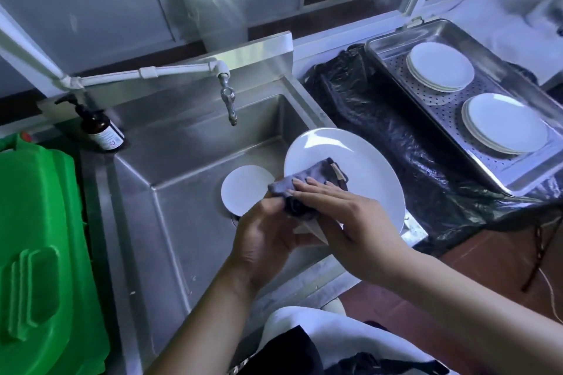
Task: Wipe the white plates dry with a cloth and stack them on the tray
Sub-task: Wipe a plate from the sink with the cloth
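The right hand (335, 207) lies flat, fingers straight, pressing a dark folded cloth (307, 184) against the face of a large white plate (344, 155). The left hand (268, 234) is curled around the plate's near edge, holding it tilted above the right side of a steel sink (182, 143). The two hands are close together, almost touching at the cloth.

Down in the sink basin, to the left of the held plate, a smaller white plate (243, 189) lies flat. A metal tap (228, 100) on a white pipe hangs over the basin. At the sink's back left corner stands a brown pump bottle (102, 128), and a green plastic container (39, 237) fills the left edge of the view.

To the right of the sink, black plastic sheeting (396, 137) covers the bench. On it sits a perforated steel tray (518, 167) holding two stacks of white plates: the far stack (440, 67) and the near stack (505, 123), side by side and just apart.
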A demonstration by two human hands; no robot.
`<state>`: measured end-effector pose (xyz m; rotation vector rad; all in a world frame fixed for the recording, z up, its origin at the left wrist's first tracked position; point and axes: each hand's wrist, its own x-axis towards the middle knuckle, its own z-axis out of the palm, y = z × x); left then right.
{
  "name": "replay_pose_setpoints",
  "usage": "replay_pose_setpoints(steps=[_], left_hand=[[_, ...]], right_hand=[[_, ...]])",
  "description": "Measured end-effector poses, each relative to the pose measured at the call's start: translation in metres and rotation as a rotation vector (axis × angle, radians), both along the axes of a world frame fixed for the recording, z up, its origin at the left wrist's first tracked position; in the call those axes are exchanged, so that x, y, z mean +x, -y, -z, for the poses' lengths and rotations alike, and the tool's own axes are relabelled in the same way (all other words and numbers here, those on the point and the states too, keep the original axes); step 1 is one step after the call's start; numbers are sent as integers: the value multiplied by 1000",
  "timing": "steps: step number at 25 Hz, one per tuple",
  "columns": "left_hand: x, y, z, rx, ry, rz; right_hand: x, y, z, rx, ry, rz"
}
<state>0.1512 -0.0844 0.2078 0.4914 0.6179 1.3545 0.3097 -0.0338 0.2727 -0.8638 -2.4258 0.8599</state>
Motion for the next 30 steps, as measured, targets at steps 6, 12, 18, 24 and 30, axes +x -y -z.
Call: replay_pose_setpoints(steps=[6,12,18,24,30], left_hand=[[1,-7,12,-140,82,-30],[-28,-7,12,-58,-173,-93],[-39,10,-9,-20,-259,-117],[-50,27,-35,-45,-312,-208],[-64,54,-25,-134,-107,-244]], right_hand=[[26,19,4,66,166,-109],[67,-2,-9,-90,342,-97],[92,-40,-51,-135,445,124],[-4,-23,-42,570,-99,-58],[-62,-30,-20,414,141,-360]])
